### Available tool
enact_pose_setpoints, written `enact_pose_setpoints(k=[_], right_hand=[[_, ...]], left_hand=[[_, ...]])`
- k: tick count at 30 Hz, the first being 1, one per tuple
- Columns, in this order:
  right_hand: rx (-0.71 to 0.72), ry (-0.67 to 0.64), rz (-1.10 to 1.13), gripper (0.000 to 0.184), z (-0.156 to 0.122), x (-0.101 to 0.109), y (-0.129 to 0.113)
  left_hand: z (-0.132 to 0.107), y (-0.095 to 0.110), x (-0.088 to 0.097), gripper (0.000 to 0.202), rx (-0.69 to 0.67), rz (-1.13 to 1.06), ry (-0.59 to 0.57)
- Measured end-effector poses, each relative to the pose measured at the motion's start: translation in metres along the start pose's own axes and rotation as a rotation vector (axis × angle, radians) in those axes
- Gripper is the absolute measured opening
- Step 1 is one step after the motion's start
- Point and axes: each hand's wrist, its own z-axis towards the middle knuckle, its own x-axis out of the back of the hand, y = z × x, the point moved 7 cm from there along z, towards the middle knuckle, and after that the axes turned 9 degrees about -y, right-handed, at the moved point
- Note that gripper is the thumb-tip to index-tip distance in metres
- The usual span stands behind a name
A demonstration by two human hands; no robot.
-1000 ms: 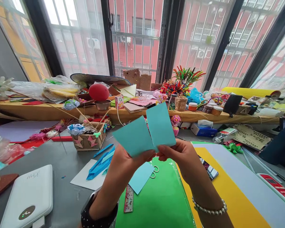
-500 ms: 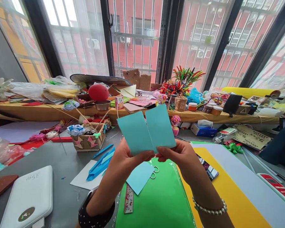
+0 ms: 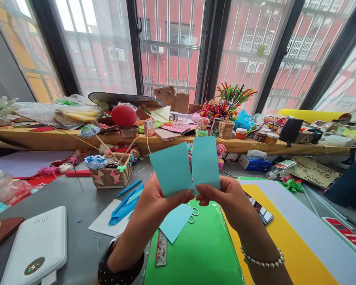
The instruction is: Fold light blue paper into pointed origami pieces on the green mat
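Observation:
Two parts of teal paper are held up above the green mat [image 3: 201,249], with a gap between them that widens toward the top. My left hand [image 3: 163,194] pinches the left piece of paper [image 3: 173,168] along its lower edge. The right piece of paper [image 3: 206,162] is pinched by my right hand [image 3: 216,192], thumb in front. Whether the parts still join at the bottom is hidden by my thumbs. Beneath my hands, a light blue sheet [image 3: 176,223] lies on the mat, touching a small patterned ruler [image 3: 161,248]. Scissor handles [image 3: 193,215] show beside it.
Folded blue paper strips [image 3: 126,206] rest on a white sheet at left. A white power bank [image 3: 37,245] lies nearer. Behind stands a decorated cardboard box [image 3: 109,176]. A phone [image 3: 261,209] lies on yellow paper [image 3: 273,241] at right. A cluttered shelf [image 3: 172,146] runs along the windows.
The slit in the teal paper has opened wider. The right part has turned more upright and away from the left part, which has shifted slightly down and right. Both hands keep their pinch.

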Motion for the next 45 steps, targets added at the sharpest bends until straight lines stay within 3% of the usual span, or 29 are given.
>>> enact_pose_setpoints(k=[6, 12, 19, 26, 29, 33, 37, 41, 45], right_hand=[[0.002, 0.006, -0.027, 0.020, 0.000, -0.001, 0.000], [-0.010, -0.009, -0.103, 0.020, -0.001, -0.001, -0.002], [-0.024, -0.107, -0.146, 0.018, -0.002, -0.004, -0.002], [-0.046, -0.087, -0.164, 0.018, -0.001, -0.001, 0.001], [-0.041, -0.065, -0.161, 0.019, -0.001, -0.002, 0.000], [-0.028, 0.016, -0.164, 0.024, -0.001, 0.004, -0.003], [-0.005, 0.071, -0.154, 0.026, 0.000, 0.010, -0.003], [-0.010, 0.039, -0.106, 0.026, 0.001, 0.007, -0.001], [-0.022, 0.033, -0.100, 0.031, 0.001, 0.006, -0.001]], left_hand=[[0.000, -0.001, 0.003, 0.025, 0.013, 0.013, 0.007], [0.002, -0.008, 0.003, 0.023, 0.096, 0.018, -0.120], [0.001, -0.007, 0.003, 0.030, 0.115, 0.024, -0.136], [0.002, -0.008, 0.002, 0.022, 0.114, 0.077, -0.155], [0.002, -0.007, 0.004, 0.033, 0.084, 0.070, -0.118], [0.002, 0.004, 0.016, 0.059, -0.115, 0.183, 0.052], [-0.011, 0.031, 0.014, 0.066, -0.476, 0.778, 0.270], [-0.016, 0.037, -0.008, 0.037, -0.656, 1.174, 0.195], [-0.015, 0.035, -0.014, 0.024, -0.714, 1.198, 0.108]])
